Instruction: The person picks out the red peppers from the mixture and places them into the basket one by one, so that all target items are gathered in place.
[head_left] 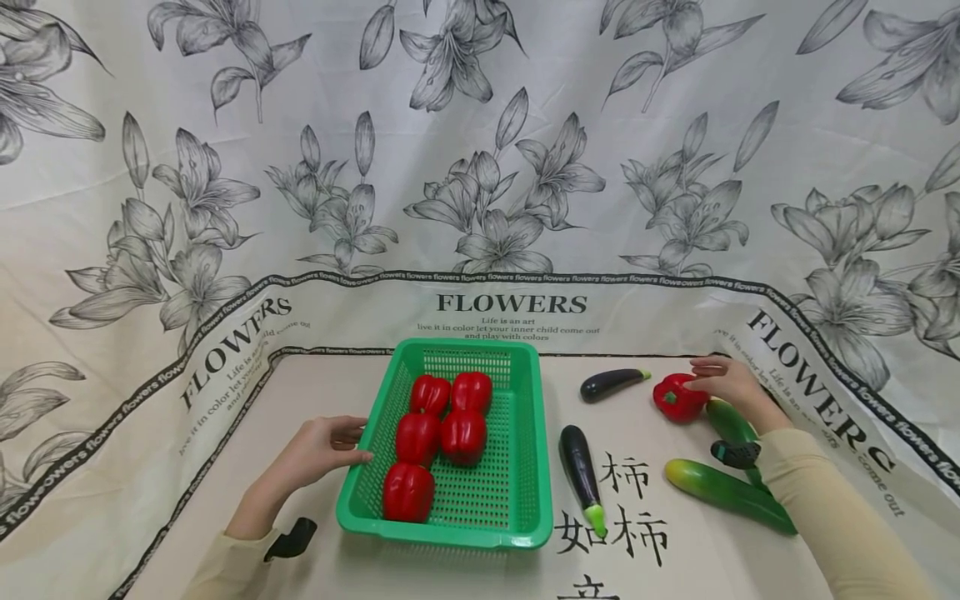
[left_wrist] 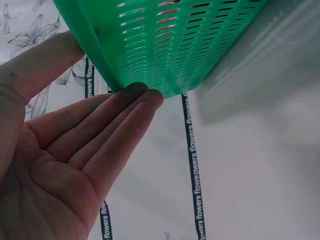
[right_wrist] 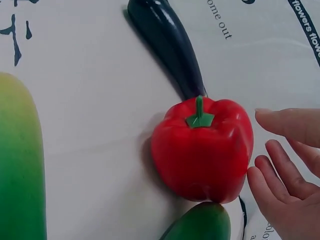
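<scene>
A green plastic basket (head_left: 517, 467) holds several red bell peppers (head_left: 417, 439) along its left and middle. My left hand (head_left: 315, 454) grips the basket's left rim. In the left wrist view its thumb reaches over the rim, and its fingers (left_wrist: 125, 135) lie against the slotted outer wall. At the right, one red bell pepper (right_wrist: 202, 155) rests on the table by my right hand (head_left: 727, 383). The right wrist view shows that hand's fingers spread beside the pepper, a fingertip at or very near its side, not wrapped round it.
Two eggplants (head_left: 613, 385) lie between basket and pepper. Green cucumber-like vegetables (head_left: 727, 492) lie under and beside my right forearm, partly hidden by it. Floral cloth (head_left: 495, 308) rises behind the table and at both sides. Black characters (head_left: 626, 475) are printed on the tabletop.
</scene>
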